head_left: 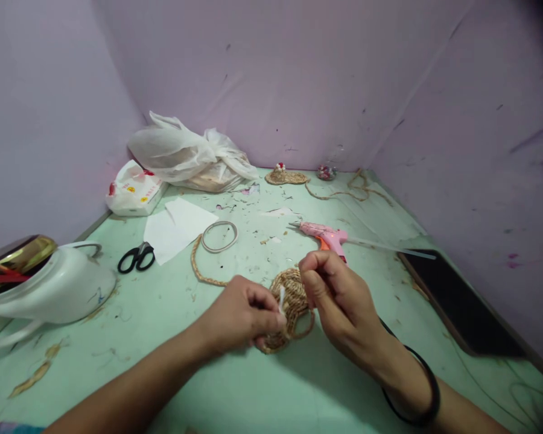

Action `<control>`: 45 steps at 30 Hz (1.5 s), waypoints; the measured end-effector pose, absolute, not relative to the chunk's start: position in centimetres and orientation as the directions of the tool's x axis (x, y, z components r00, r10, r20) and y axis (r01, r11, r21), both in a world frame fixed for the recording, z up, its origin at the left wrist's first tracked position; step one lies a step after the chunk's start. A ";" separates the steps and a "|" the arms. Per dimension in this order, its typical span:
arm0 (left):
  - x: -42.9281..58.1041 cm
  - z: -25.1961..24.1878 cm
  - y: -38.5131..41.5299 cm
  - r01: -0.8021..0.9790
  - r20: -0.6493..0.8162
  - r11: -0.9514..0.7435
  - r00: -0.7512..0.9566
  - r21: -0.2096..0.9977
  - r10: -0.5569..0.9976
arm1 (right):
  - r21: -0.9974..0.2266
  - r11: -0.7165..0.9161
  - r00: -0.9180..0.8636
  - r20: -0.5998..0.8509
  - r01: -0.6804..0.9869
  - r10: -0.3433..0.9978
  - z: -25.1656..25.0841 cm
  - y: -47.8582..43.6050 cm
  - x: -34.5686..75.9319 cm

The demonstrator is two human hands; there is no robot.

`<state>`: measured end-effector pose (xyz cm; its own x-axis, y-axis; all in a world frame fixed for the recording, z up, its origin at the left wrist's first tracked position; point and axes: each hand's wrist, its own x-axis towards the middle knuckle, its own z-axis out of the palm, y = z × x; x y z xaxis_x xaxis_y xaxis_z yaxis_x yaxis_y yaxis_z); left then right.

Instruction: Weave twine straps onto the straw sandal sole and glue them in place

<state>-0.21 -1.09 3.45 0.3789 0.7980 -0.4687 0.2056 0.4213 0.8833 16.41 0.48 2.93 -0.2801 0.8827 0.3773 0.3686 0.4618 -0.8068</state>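
A coiled jute rope piece point(291, 296) lies on the green table point(253, 392) between my hands. My left hand point(244, 316) is closed, pinching a small white stick-like bit point(281, 299) against the coil's left edge. My right hand point(332, 295) is closed in a pinch at the coil's upper right side; what it holds is too small to name. A loose rope tail point(198, 270) runs from the coil to the left and back. A black bangle point(428, 386) sits on my right wrist.
A pink glue gun point(326, 235) lies just behind the hands. Black scissors point(136, 257), white paper point(176, 229), a tape ring point(219, 236), a white pot point(49, 283), plastic bags point(185, 154), a dark phone point(457, 301) and another jute coil point(286, 176) surround them. Walls enclose three sides.
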 end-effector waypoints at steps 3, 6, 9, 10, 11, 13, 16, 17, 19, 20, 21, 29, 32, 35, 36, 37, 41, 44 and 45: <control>-0.6 4.3 -0.8 0.113 -0.390 0.374 0.330 0.921 0.860 | -0.850 0.368 -0.314 0.257 0.378 0.914 3.5 0.1 16.4; -0.2 4.6 -1.1 0.138 -0.357 0.330 0.338 0.934 0.871 | -0.862 0.315 -0.398 0.148 0.397 0.905 3.8 0.0 16.2; 0.3 4.2 -1.7 0.151 -0.355 0.322 0.357 0.935 0.864 | -0.877 0.305 -0.435 0.125 0.372 0.892 4.0 0.0 15.9; 0.4 4.1 -1.8 0.154 -0.358 0.323 0.364 0.934 0.860 | -0.879 0.303 -0.436 0.126 0.367 0.891 4.1 0.0 15.8; 0.4 3.9 -1.8 0.160 -0.360 0.323 0.367 0.933 0.858 | -0.880 0.303 -0.435 0.126 0.367 0.892 4.0 0.0 15.8; 0.4 3.7 -1.8 0.169 -0.369 0.329 0.363 0.929 0.856 | -0.873 0.317 -0.442 0.135 0.371 0.887 3.9 0.0 15.8; 0.4 3.6 -1.6 0.144 -0.395 0.368 0.348 0.919 0.850 | -0.847 0.386 -0.461 0.196 0.366 0.866 3.7 -0.1 15.8; 0.4 3.7 -1.5 0.132 -0.405 0.383 0.343 0.914 0.848 | -0.838 0.411 -0.463 0.222 0.360 0.858 3.5 -0.2 15.9; 0.4 4.0 -1.4 0.127 -0.414 0.395 0.331 0.910 0.848 | -0.833 0.437 -0.454 0.262 0.340 0.852 3.3 -0.4 15.8; 0.4 4.1 -1.4 0.136 -0.413 0.390 0.323 0.911 0.852 | -0.841 0.435 -0.442 0.272 0.322 0.855 3.1 -0.6 15.7; 0.4 4.2 -1.4 0.150 -0.404 0.375 0.316 0.915 0.859 | -0.857 0.420 -0.425 0.274 0.299 0.863 2.9 -0.7 15.6; 0.6 3.1 -2.1 0.283 -0.356 0.276 0.289 0.918 0.888 | -0.980 0.193 -0.249 0.175 0.051 0.953 2.8 -0.6 15.1; 0.6 2.6 -2.2 0.289 -0.366 0.285 0.281 0.914 0.887 | -0.964 0.241 0.010 0.241 -0.115 0.970 3.9 0.0 16.0; 0.3 2.9 -1.7 0.168 -0.405 0.372 0.245 0.913 0.881 | -0.956 0.283 0.154 0.269 -0.081 0.951 4.1 1.4 17.5; 0.1 3.0 -1.5 0.140 -0.409 0.386 0.227 0.912 0.884 | -0.961 0.275 0.197 0.269 -0.003 0.943 3.9 2.1 18.1; 0.0 3.2 -1.3 0.121 -0.407 0.389 0.202 0.913 0.891 | -0.968 0.243 0.244 0.252 0.068 0.936 3.7 2.7 18.7; -0.5 3.4 -0.9 0.052 -0.392 0.389 0.171 0.920 0.904 | -0.903 0.176 0.369 0.330 0.392 0.869 3.0 4.3 20.4; -0.7 3.1 -1.0 0.002 -0.372 0.377 0.163 0.926 0.914 | -0.855 0.221 0.268 0.376 0.468 0.887 3.6 2.8 19.4; -0.7 3.0 -1.0 -0.017 -0.364 0.371 0.152 0.929 0.919 | -0.833 0.307 0.144 0.411 0.459 0.900 3.8 1.8 18.7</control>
